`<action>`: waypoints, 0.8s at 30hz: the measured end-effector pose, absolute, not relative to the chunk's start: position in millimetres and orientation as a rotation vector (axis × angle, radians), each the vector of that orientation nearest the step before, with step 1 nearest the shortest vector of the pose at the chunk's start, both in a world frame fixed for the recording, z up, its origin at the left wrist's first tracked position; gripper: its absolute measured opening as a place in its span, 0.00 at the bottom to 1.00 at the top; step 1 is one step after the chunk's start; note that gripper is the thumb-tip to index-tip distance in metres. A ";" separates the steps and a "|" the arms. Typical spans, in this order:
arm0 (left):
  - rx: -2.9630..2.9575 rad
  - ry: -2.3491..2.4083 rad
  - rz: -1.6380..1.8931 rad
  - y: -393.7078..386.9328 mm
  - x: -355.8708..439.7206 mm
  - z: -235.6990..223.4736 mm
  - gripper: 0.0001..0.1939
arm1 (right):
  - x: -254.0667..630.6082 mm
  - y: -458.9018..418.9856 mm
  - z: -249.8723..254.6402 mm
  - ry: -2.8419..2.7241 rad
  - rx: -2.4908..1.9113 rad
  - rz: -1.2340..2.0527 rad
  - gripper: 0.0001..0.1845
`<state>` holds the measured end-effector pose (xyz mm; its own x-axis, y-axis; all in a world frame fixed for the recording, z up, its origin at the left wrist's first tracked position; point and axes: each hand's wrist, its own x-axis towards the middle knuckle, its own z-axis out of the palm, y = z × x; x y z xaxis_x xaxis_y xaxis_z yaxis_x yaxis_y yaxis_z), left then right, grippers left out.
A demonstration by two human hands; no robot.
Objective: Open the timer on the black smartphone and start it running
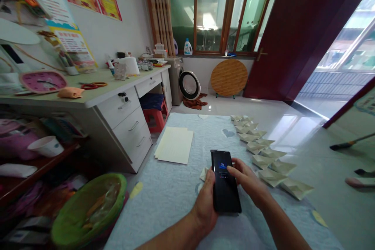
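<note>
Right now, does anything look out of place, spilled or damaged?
A brown cloth lies crumpled on the floor by the open door of the washing machine, as if dropped. One paper boat sits apart from the rows, partly hidden by the left hand. No spill or damage shows.

The left hand, right hand and forearms are bare.

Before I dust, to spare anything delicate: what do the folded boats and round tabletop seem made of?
The folded boats look like matte paper, judging by thin, sharply creased edges. The round tabletop looks like smooth wood or bamboo, from its brown grain; printed laminate is possible.
</note>
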<state>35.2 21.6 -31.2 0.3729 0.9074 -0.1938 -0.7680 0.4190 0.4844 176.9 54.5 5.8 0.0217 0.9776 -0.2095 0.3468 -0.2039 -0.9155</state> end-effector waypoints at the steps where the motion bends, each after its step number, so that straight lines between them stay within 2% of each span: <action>1: 0.329 0.469 1.113 22.6 34.3 -31.1 0.29 | 177.4 48.2 2.5 -1.365 -1.514 1.275 0.31; 5: 0.315 0.463 1.108 23.1 32.7 -32.3 0.27 | 172.7 33.7 -10.6 -1.289 -1.303 1.407 0.29; 12: 0.317 0.484 1.023 21.5 31.5 -33.2 0.29 | 173.0 31.2 -24.9 -1.289 -1.291 1.372 0.26; 24: 0.363 0.492 1.018 20.9 30.4 -33.8 0.28 | 177.0 29.5 -36.3 -1.288 -1.260 1.362 0.26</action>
